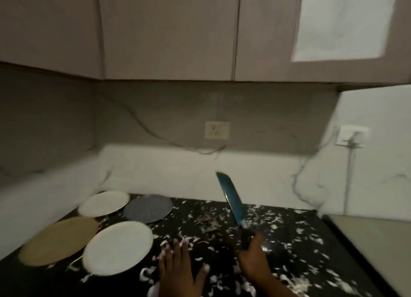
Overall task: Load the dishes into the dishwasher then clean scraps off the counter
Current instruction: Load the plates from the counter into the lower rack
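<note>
My right hand [253, 260] grips the dark handle of a teal-bladed knife [232, 202], blade pointing up and away over the black counter [333, 236]. With fingers spread flat, my left hand [178, 272] hovers or rests palm down over the scraps near the front edge. Several plates lie at the left: a white plate [119, 247] nearest, a tan plate [59, 240] beside it, another white plate [104, 202] and a grey speckled plate [148, 208] at the back. White and purplish vegetable scraps [222, 221] are strewn across the counter.
Wall cupboards [169, 32] hang overhead. A socket [217, 129] sits on the back wall and another socket [352, 135] with a plugged cord on the right wall. A pale surface [373, 236] borders the counter at right. The frame is motion-blurred.
</note>
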Available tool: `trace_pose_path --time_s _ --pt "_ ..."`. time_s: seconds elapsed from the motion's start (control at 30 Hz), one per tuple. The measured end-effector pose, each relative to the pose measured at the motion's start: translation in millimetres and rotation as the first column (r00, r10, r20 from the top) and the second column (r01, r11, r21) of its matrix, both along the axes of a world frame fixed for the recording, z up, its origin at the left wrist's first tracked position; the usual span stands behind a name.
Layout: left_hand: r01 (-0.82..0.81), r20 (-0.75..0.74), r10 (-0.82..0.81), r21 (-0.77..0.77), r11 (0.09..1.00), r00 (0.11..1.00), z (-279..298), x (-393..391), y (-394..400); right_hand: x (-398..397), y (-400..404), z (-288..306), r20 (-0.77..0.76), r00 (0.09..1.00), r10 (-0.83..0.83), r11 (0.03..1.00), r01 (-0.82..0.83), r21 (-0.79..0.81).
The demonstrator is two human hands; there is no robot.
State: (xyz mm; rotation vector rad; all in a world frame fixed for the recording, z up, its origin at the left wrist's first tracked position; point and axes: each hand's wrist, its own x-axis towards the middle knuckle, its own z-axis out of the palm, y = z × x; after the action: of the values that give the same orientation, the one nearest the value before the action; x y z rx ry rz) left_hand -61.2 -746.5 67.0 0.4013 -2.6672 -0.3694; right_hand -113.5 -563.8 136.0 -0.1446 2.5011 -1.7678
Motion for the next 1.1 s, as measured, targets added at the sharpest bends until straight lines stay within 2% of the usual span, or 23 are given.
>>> trace_pose_path --time_s 0.1,0.2,0.27,0.33,0.4,0.47,0.57,0.63,0.73,0.9,1.1 --pt "0.186 -0.077 -0.183 0.037 0.982 0.98 -8 -29 59 26 59 3 -0.026 0.995 -0.101 0.98 0.103 0.168" --pt "0.411 -0.065 -0.411 -0.01 0.912 0.91 -13 -39 132 47 121 9 -0.046 0.959 -0.281 0.941 0.285 0.182" --pt "0.462 -0.019 -0.465 -0.071 0.884 0.885 -16 -46 175 66 163 16 -0.036 0.918 -0.395 0.899 0.394 0.19" --pt "0.48 -0.054 -0.488 -0.118 0.869 0.871 -10 -48 221 86 206 19 -0.034 0.865 -0.501 0.849 0.498 0.178" --pt "0.523 0.014 -0.527 -0.136 0.841 0.85 23 -23 266 107 249 16 0.006 0.817 -0.576 0.809 0.569 0.148" --pt "0.593 0.15 -0.578 -0.094 0.8 0.802 43 4 306 131 292 9 0.033 0.773 -0.633 0.771 0.626 0.114" --pt "0.661 0.151 -0.645 -0.117 0.741 0.75 41 34 370 171 358 -13 0.043 0.687 -0.725 0.688 0.722 0.069" --pt "0.752 0.287 -0.717 -0.021 0.658 0.635 35 52 411 202 397 -25 0.085 0.65 -0.755 0.653 0.757 0.018" --pt "0.846 0.31 -0.8 -0.033 0.532 0.514 21 81 470 255 446 -38 0.172 0.552 -0.816 0.561 0.828 0.006" --pt "0.925 0.287 -0.88 -0.073 0.374 0.378 -2 118 549 325 515 -63 0.32 0.401 -0.858 0.437 0.899 0.044" --pt "0.968 0.353 -0.902 -0.128 0.217 0.249 -35 134 620 381 566 -118 0.377 0.098 -0.921 0.189 0.959 0.212"
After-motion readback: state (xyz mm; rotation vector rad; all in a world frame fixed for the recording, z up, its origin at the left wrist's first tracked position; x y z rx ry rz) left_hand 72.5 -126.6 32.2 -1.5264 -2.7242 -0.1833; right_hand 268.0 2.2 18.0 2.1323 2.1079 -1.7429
